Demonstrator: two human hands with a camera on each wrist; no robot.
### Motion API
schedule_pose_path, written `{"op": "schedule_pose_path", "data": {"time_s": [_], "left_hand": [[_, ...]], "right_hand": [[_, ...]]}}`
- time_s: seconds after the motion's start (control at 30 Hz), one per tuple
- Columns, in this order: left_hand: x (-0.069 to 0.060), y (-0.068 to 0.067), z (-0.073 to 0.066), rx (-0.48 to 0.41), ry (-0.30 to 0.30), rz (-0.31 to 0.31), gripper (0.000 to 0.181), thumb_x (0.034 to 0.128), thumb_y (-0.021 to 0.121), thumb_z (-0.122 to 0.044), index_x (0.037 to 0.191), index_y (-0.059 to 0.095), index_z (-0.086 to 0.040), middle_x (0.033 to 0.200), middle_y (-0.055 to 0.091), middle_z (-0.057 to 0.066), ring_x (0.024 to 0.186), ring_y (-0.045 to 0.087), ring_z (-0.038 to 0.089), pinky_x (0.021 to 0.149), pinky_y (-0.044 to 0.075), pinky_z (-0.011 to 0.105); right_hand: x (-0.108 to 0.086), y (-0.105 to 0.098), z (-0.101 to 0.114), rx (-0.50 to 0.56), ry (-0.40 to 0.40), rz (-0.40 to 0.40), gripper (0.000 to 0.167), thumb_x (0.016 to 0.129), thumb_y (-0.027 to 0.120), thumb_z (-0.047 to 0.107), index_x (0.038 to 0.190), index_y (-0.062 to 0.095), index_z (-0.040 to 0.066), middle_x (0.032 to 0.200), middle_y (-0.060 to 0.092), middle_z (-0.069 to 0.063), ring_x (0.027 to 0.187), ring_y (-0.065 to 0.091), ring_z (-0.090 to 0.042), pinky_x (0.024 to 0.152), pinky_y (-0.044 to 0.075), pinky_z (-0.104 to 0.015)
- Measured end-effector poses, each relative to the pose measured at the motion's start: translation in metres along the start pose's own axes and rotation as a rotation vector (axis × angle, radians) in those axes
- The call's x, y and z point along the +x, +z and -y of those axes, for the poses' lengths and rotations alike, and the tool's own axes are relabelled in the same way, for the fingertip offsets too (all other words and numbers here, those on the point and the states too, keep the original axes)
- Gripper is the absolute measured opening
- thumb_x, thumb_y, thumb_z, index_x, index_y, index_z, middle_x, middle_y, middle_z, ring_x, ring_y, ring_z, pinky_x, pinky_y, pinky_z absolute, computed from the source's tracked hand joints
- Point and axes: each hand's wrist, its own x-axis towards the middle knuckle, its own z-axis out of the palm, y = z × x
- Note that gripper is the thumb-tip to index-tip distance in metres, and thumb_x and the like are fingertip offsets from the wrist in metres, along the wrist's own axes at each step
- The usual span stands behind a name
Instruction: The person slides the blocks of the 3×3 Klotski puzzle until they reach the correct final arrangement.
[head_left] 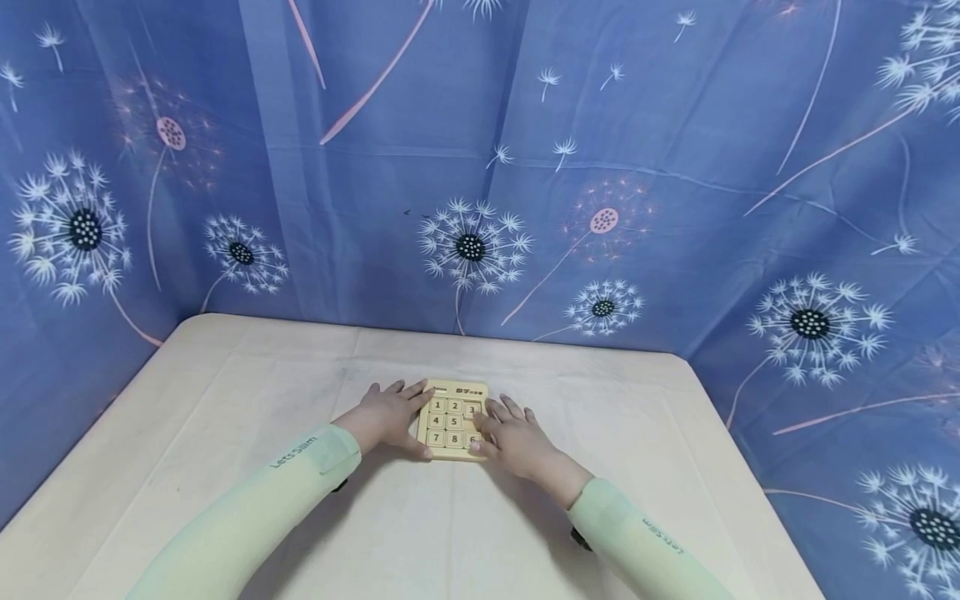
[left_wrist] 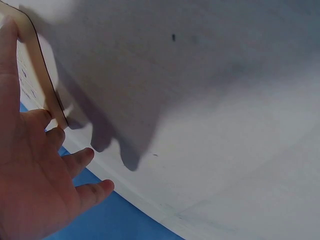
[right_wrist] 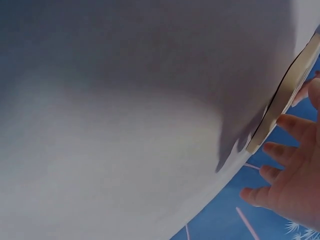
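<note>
A yellow number slide puzzle (head_left: 453,429) lies flat on the table, its numbered tiles facing up. My left hand (head_left: 388,414) rests at its left edge, fingers spread, thumb on the near left corner and forefinger by the far left corner. At the right side, my right hand (head_left: 517,437) touches the board with its thumb at the 6 tile (head_left: 472,439) and its forefinger near the slot under the 3 tile (head_left: 472,409). In the left wrist view the left thumb (left_wrist: 9,50) lies on the board; the right wrist view shows the board's edge (right_wrist: 282,100) beside the right fingers.
A pale cloth-covered table (head_left: 247,375) surrounds the puzzle. Behind it and at both sides hangs a blue curtain (head_left: 375,225) with dandelion prints. Light green sleeves (head_left: 255,508) cover both forearms.
</note>
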Motion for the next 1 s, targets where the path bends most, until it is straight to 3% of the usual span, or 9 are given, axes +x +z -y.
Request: {"op": "schedule_pose_path", "data": {"time_s": [1.0], "left_hand": [[0.0025, 0.0019, 0.0003, 0.004, -0.005, -0.013, 0.109, 0.0778, 0.077, -0.069, 0.163, 0.031, -0.019, 0.173, 0.023, 0.003, 0.157, 0.028, 0.041, 0.124, 0.025, 0.069]], "right_hand": [[0.005, -0.0071, -0.0033, 0.013, -0.012, 0.001, 0.055, 0.103, 0.056, 0.044, 0.148, 0.055, 0.011, 0.163, 0.038, -0.023, 0.155, 0.027, -0.048, 0.12, 0.026, -0.075]]}}
